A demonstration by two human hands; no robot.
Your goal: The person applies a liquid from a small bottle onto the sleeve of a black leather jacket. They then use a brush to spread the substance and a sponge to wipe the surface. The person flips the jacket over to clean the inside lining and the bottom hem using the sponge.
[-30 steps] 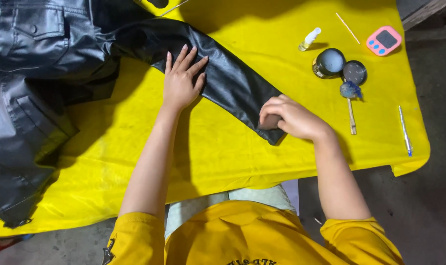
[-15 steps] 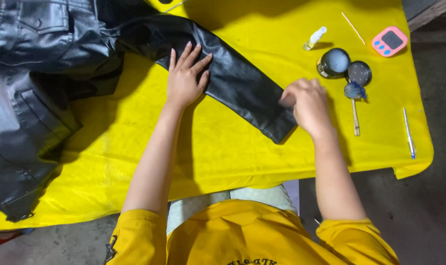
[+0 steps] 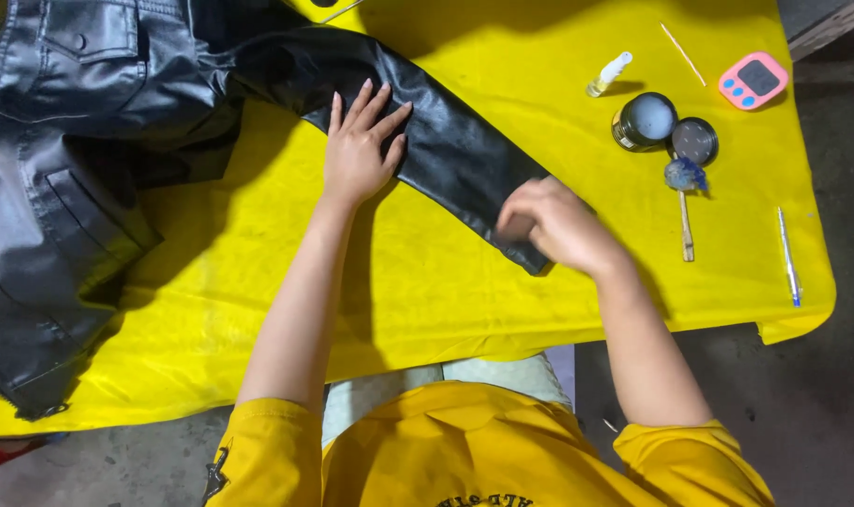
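Observation:
A black leather jacket (image 3: 70, 188) lies on a yellow cloth (image 3: 427, 300) that covers the table. One sleeve (image 3: 460, 164) stretches out diagonally to the right. My left hand (image 3: 356, 155) rests flat on the middle of that sleeve, fingers spread. My right hand (image 3: 558, 225) is at the cuff end with its fingers curled down onto the leather; it is blurred, and anything inside the fingers is hidden.
To the right stand an open round tin (image 3: 645, 120), its lid (image 3: 694, 141) and a wooden stick with a blue tip (image 3: 685, 202). Behind them are a small clear bottle (image 3: 610, 73), a thin stick (image 3: 682, 42) and a pink timer (image 3: 753, 80). A pen (image 3: 788, 253) lies near the right edge.
My right hand left the cuff, swung out to the right, and has come back onto the cuff. My left hand has stayed flat on the sleeve.

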